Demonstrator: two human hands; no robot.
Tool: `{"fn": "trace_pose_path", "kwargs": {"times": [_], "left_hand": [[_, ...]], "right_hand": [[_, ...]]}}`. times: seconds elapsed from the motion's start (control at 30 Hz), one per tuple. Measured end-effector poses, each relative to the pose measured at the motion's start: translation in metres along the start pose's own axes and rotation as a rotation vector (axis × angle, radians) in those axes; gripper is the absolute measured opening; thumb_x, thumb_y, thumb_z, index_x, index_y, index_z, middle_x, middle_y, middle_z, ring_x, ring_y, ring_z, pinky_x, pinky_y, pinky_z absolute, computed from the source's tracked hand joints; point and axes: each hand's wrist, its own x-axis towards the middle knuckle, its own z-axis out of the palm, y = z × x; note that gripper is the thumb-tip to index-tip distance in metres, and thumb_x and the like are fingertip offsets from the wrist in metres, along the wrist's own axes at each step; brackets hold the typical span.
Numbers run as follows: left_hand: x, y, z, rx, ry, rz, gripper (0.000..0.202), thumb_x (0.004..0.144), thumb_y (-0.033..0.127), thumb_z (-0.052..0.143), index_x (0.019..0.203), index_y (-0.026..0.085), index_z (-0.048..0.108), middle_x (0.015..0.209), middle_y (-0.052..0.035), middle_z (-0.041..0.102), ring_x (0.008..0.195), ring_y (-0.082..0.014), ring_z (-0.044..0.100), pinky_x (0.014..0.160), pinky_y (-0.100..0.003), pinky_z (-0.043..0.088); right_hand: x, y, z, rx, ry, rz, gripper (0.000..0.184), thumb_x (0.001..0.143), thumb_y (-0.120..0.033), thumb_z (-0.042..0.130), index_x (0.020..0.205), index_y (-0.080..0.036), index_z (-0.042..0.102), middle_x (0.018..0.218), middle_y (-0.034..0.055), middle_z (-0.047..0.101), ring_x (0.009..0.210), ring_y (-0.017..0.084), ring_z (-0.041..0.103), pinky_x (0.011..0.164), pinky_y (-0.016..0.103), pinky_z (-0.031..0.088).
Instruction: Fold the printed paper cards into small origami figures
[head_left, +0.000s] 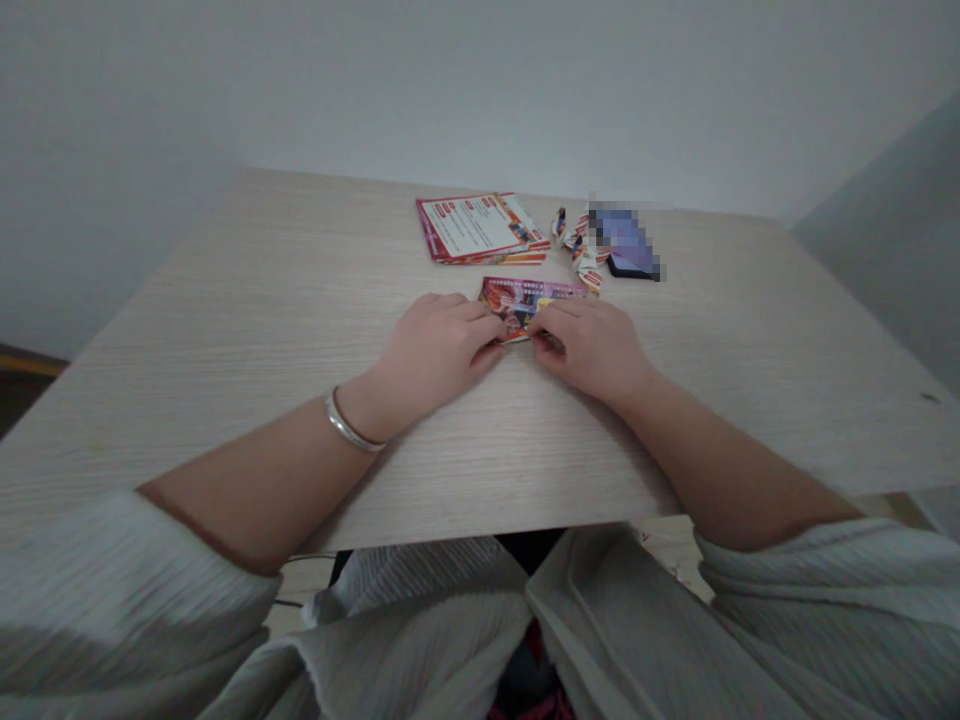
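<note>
A colourful printed paper leaflet [517,298], pink, orange and yellow, lies on the table in front of me as a narrow strip that looks folded. My left hand [448,342] holds its left end, thumb and fingers pinched at the near edge. At the other end, my right hand [592,342] pinches the same near edge, with its fingers curled over the paper. Only a small gap separates the two thumbs. Both hands rest low on the tabletop and cover the leaflet's ends.
Beyond the leaflet lies a stack of printed leaflets [472,228] with white and red faces. Several small folded paper pieces [583,258] sit right of it, beside a dark-edged phone-like object [628,243], partly pixelated. The pale wooden table [225,330] meets a wall at the back.
</note>
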Motion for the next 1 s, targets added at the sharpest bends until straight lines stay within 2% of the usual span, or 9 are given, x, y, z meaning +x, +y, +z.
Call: {"fn": "trace_pose_path", "kwargs": {"times": [0.17, 0.33, 0.53, 0.73, 0.87, 1.0], "left_hand": [[0.0, 0.005, -0.001, -0.014, 0.109, 0.006, 0.025, 0.103, 0.03, 0.055, 0.096, 0.018, 0.076, 0.089, -0.0085, 0.075, 0.082, -0.0246, 0.068, 0.071, -0.037, 0.043], [-0.001, 0.003, -0.002, -0.046, 0.13, 0.021, 0.024, 0.1, 0.028, 0.057, 0.086, 0.018, 0.074, 0.081, -0.0064, 0.072, 0.073, -0.0217, 0.064, 0.065, -0.036, 0.037], [-0.002, -0.006, -0.004, -0.137, 0.144, -0.008, 0.022, 0.097, 0.024, 0.055, 0.086, 0.019, 0.074, 0.079, -0.0049, 0.073, 0.075, -0.0207, 0.065, 0.069, -0.034, 0.042], [-0.004, -0.013, -0.003, -0.213, 0.157, -0.024, 0.021, 0.097, 0.024, 0.055, 0.086, 0.02, 0.072, 0.084, -0.0044, 0.075, 0.08, -0.0202, 0.067, 0.078, -0.034, 0.049], [-0.005, -0.016, -0.001, -0.235, 0.171, -0.034, 0.023, 0.097, 0.025, 0.052, 0.085, 0.019, 0.071, 0.086, -0.0058, 0.075, 0.082, -0.0214, 0.066, 0.078, -0.035, 0.05], [-0.006, -0.017, 0.001, -0.264, 0.174, -0.057, 0.023, 0.097, 0.026, 0.052, 0.082, 0.018, 0.068, 0.086, -0.0072, 0.073, 0.083, -0.0219, 0.065, 0.078, -0.035, 0.05]], "right_hand": [[0.001, -0.011, 0.0, 0.201, 0.062, 0.046, 0.015, 0.089, -0.02, 0.062, 0.097, -0.022, 0.075, 0.099, 0.0068, 0.08, 0.094, 0.025, 0.07, 0.084, 0.036, 0.049], [0.002, -0.012, -0.001, 0.283, 0.06, 0.122, 0.011, 0.084, -0.02, 0.065, 0.09, -0.023, 0.073, 0.095, 0.0054, 0.079, 0.091, 0.025, 0.07, 0.081, 0.036, 0.05], [-0.002, 0.01, -0.003, 0.282, 0.08, 0.186, 0.012, 0.079, -0.019, 0.065, 0.086, -0.024, 0.073, 0.093, 0.0044, 0.079, 0.091, 0.026, 0.07, 0.081, 0.037, 0.05], [-0.008, 0.029, -0.006, 0.301, 0.111, 0.189, 0.013, 0.08, -0.022, 0.065, 0.088, -0.024, 0.075, 0.093, 0.0055, 0.08, 0.091, 0.026, 0.072, 0.082, 0.039, 0.052], [-0.011, 0.039, -0.006, 0.271, 0.113, 0.256, 0.008, 0.081, -0.023, 0.067, 0.085, -0.027, 0.072, 0.093, 0.0061, 0.08, 0.09, 0.028, 0.072, 0.082, 0.041, 0.053], [-0.012, 0.046, -0.004, 0.391, 0.208, 0.318, 0.009, 0.083, -0.025, 0.062, 0.084, -0.027, 0.071, 0.09, 0.0052, 0.079, 0.084, 0.026, 0.072, 0.078, 0.04, 0.057]]}}
